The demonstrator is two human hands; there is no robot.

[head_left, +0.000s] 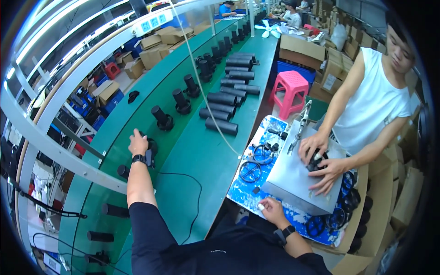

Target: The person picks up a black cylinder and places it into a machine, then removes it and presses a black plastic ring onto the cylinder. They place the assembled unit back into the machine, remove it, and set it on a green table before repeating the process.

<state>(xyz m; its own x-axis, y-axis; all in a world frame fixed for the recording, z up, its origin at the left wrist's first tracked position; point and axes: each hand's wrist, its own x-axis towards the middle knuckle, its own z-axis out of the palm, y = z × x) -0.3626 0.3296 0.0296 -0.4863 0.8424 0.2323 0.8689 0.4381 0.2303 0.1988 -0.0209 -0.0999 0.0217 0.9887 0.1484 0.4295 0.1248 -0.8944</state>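
Note:
My left hand [138, 144] reaches out over the green conveyor belt [176, 158], its fingers closed on a black cylindrical part with a round collar [151, 150], which the hand partly hides. My right hand [273, 211] is held low by the near edge of a blue-and-white worn table [243, 192]. Its fingers are curled together, with a small white bit at the fingertips; whether this is a finger cover or a held piece I cannot make out. Similar black collared parts [162, 119] stand in a row farther along the belt.
Black tubes [222, 126] lie side by side on the green bench. A thin cable [200, 188] crosses it. To the right, a co-worker's hands [327, 167] work a black part on a metal box [293, 176]. Black rings [250, 171], a pink stool [289, 91] and cartons [302, 50] are around.

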